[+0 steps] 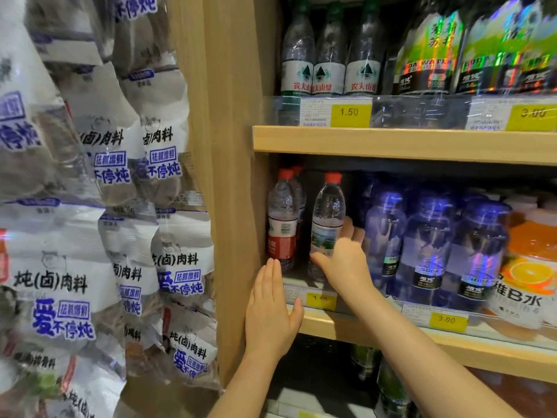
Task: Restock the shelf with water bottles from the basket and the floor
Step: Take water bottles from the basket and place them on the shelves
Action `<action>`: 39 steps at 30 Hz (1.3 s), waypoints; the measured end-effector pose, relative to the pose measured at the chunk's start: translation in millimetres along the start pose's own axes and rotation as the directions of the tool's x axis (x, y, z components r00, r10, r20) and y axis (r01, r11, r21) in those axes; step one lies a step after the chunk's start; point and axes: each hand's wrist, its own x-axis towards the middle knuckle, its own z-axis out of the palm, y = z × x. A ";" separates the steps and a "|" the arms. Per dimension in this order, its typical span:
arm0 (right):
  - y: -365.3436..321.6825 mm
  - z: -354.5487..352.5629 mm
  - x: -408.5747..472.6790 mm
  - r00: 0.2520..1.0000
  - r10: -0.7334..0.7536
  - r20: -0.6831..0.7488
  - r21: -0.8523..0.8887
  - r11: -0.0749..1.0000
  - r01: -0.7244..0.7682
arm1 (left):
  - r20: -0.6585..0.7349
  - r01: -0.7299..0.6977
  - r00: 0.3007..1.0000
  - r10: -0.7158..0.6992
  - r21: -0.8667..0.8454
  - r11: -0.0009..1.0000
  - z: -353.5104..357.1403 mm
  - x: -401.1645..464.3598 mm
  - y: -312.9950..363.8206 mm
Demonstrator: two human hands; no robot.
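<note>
the right hand [346,263] is curled round the label band of a red-capped bottle [327,224] standing upright on the middle shelf [391,333], just beside another red-capped bottle [281,224] at the shelf's left end, while the left hand [271,312] lies flat with straight fingers against the shelf's front edge, holding nothing. full of water, the bottle likely has some heft, and its thin clear wall probably gives under a squeeze and may be slick. the labelled waist looks the surest place to hold it.

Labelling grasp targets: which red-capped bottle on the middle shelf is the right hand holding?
The right hand grips the scenic-label bottle; the red-label bottle stands free.
</note>
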 end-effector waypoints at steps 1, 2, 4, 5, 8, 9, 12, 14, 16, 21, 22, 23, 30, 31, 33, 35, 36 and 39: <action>-1.2 3.5 2.8 0.998 0.052 0.039 0.005 0.999 -0.052 | -0.003 -0.003 1.000 0.003 -0.004 1.000 0.2 0.1 -0.3; -2.1 7.5 5.7 0.991 0.110 0.075 0.037 0.993 -0.113 | -0.004 -0.006 1.000 0.006 0.000 1.000 0.8 0.1 -0.9; -2.4 15.8 14.8 0.974 0.194 0.120 0.114 0.972 -0.207 | -0.004 -0.010 1.000 0.010 0.022 1.000 2.0 0.5 -1.7; -3.6 18.5 20.5 0.963 0.227 0.146 0.129 0.961 -0.246 | -0.005 -0.012 1.000 0.012 0.031 0.999 2.5 1.1 -1.9; -10.6 25.5 34.4 0.926 0.291 0.241 0.120 0.938 -0.326 | -0.012 -0.016 1.000 0.017 0.043 0.999 3.8 2.0 -2.3; -12.3 29.1 37.7 0.925 0.283 0.252 0.124 0.939 -0.321 | -0.015 -0.018 1.000 0.019 0.050 0.999 4.0 2.1 -2.2; -15.6 35.2 40.8 0.930 0.271 0.248 0.130 0.942 -0.309 | -0.016 -0.025 1.000 0.026 0.062 0.998 5.0 2.4 -3.2; -15.1 34.1 40.4 0.922 0.267 0.280 0.142 0.938 -0.315 | -0.026 -0.028 0.999 0.030 0.071 0.997 5.9 3.0 -3.8; -11.7 25.6 32.1 0.921 0.231 0.313 0.148 0.946 -0.287 | -0.022 -0.033 0.999 0.035 0.063 0.997 4.4 3.5 -3.7; 5.6 -25.2 -29.9 0.983 -0.057 0.173 0.163 0.986 0.028 | -0.083 -0.104 0.992 0.092 -0.145 0.984 -8.1 -20.8 14.3; 14.0 -37.6 -47.4 0.987 -0.109 0.118 0.161 0.983 0.089 | -0.102 -0.136 0.988 0.114 -0.235 0.962 -10.7 -34.5 23.7; 25.7 -49.5 -65.4 0.987 -0.154 0.054 0.163 0.976 0.143 | -0.115 -0.167 0.984 0.137 -0.321 0.932 -12.3 -50.8 33.2; 146.1 -105.6 -182.3 0.997 -0.001 0.077 0.184 0.983 -0.013 | 0.309 -0.040 0.920 0.240 -0.535 0.844 29.6 -163.9 64.6; 168.7 -104.0 -199.0 0.989 0.043 0.143 0.171 0.983 -0.068 | 0.376 -0.005 0.896 0.236 -0.523 0.852 40.7 -180.1 69.3; 219.2 -96.3 -233.8 0.949 0.131 0.286 0.167 0.969 -0.184 | 0.499 0.086 0.845 0.192 -0.480 0.873 64.2 -216.9 80.8; 272.7 -88.5 -267.6 0.893 0.235 0.384 0.150 0.938 -0.312 | 0.624 0.203 0.774 0.108 -0.406 0.891 92.0 -259.8 92.2; 299.2 -84.9 -284.2 0.854 0.285 0.435 0.140 0.916 -0.377 | 0.686 0.263 0.725 0.063 -0.360 0.895 108.8 -286.4 96.2; 374.7 -71.8 -336.9 0.728 0.389 0.565 0.081 0.852 -0.517 | 0.815 0.459 0.579 -0.030 -0.295 0.838 146.7 -363.7 111.8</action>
